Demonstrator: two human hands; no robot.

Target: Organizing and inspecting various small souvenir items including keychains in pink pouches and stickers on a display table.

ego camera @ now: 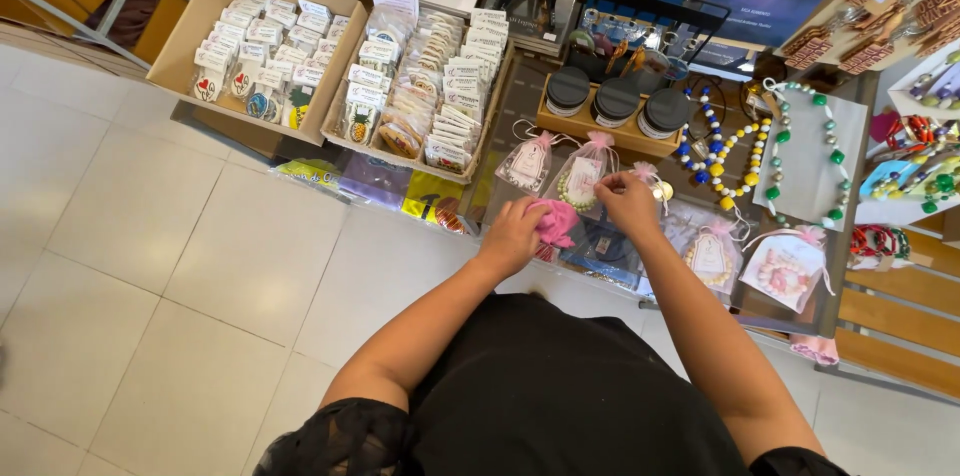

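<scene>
Left hand point(512, 236) closed around a bright pink fabric pouch point(556, 223), held at the front edge of the display table point(800, 311). Right hand point(630, 204) just beside it, fingers curled; whether it's pinching anything, can't tell. Sheer gift bags point(583, 176) with pink ribbons sit just behind both hands. Further right, bead necklaces point(800, 146) on a grey card.

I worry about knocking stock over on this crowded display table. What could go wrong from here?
The left hand grips a pink pouch right at the table's edge; it might slip to the floor. The right hand works close to the upright sheer gift bags, so it could tip one over.
</scene>
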